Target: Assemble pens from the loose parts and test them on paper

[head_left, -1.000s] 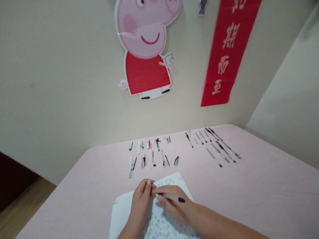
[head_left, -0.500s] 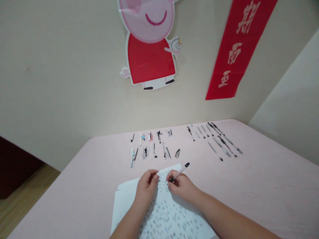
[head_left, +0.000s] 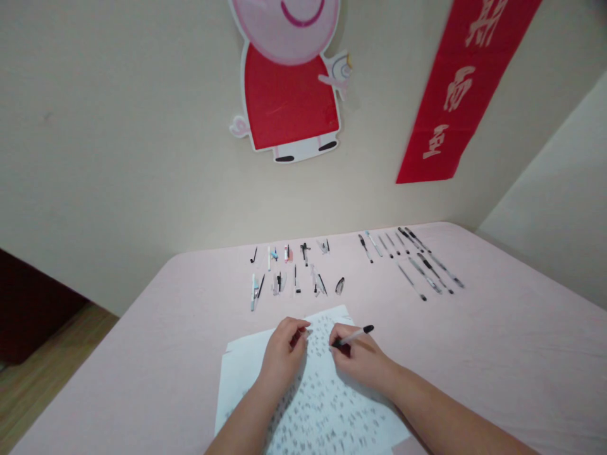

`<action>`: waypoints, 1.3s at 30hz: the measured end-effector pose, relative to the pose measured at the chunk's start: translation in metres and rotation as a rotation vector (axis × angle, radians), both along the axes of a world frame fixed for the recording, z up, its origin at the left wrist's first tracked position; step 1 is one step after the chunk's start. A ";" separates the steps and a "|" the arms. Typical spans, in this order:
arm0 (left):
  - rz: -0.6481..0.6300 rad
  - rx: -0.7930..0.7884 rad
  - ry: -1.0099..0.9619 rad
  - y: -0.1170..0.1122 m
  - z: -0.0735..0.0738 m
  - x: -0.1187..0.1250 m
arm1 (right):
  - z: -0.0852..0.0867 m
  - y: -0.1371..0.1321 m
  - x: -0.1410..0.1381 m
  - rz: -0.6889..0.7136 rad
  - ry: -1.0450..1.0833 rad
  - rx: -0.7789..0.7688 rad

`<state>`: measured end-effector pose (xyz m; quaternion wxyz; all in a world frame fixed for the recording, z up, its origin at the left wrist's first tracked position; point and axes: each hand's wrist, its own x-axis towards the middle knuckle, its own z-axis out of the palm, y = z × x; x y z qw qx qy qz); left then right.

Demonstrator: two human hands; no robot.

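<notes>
My right hand [head_left: 358, 354] grips a pen [head_left: 355, 335] with a clear barrel, its dark end slanting up to the right. The writing tip is hidden by my fingers, close above a white sheet of paper [head_left: 246, 366] covered in rows of dark handwritten marks. On the left part of that sheet rests my left hand [head_left: 287, 351], fingers curled, with thumb and forefinger close together. Something pale and small seems to be between them, too blurred to name.
Pen parts [head_left: 276, 282] lie in small groups beyond the paper. Several whole pens [head_left: 411, 282] are set out at the back right of the pink tabletop [head_left: 156, 354]. Behind it rises a wall with a cartoon pig cutout [head_left: 291, 95] and a red banner [head_left: 441, 126].
The camera view has tilted down a little. My right hand with the pen has shifted slightly right across the paper, and the pen leans lower. My left hand stays on the sheet.
</notes>
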<state>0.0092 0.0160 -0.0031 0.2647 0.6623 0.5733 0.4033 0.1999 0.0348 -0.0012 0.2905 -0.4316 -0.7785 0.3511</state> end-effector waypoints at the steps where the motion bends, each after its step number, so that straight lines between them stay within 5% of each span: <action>1: -0.022 -0.008 0.020 -0.001 0.001 0.001 | 0.000 0.000 0.000 0.002 -0.006 0.009; 10: -0.235 -0.040 0.228 -0.011 0.018 0.008 | -0.002 0.001 -0.001 -0.003 -0.053 0.002; 39: -0.247 -0.069 0.305 -0.010 0.018 0.009 | 0.006 -0.001 -0.002 0.023 -0.071 0.072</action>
